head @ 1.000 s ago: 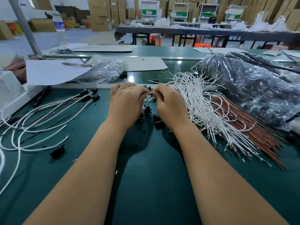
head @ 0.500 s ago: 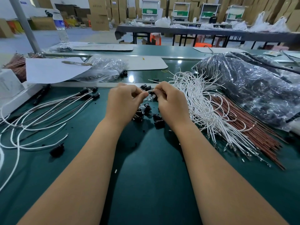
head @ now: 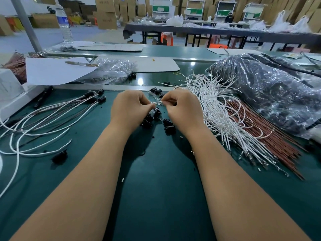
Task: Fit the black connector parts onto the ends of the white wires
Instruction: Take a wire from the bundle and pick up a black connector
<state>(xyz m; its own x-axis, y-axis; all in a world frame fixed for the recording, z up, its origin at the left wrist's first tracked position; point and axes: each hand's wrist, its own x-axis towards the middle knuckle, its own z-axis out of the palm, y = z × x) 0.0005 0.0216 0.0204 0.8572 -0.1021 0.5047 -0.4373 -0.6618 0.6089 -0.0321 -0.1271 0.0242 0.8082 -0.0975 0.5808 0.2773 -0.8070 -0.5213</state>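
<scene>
A green table (head: 159,197) is carrying everything, and the person's bare forearms are reaching across it from the near edge. On the right, a large crinkled plastic bag of dark parts (head: 271,91) is lying against the far side of a thick bundle of white wires (head: 224,115), which is fanning toward the near right over a bundle of reddish-brown wires (head: 281,145). On the left, finished wires with black caps (head: 52,115) are looping across the table, their capped ends pointing toward the centre. A sheet of white paper (head: 55,72) and a small clear bag (head: 112,70) are lying beyond them. The left hand (head: 129,108) and right hand (head: 184,110) are meeting at the centre, each grip clenched in a pinch on one thin white wire (head: 157,102) stretched between the fingertips. Loose black connector parts (head: 167,123) are lying scattered on the table directly under and between the hands, with a few more just beyond the knuckles.
</scene>
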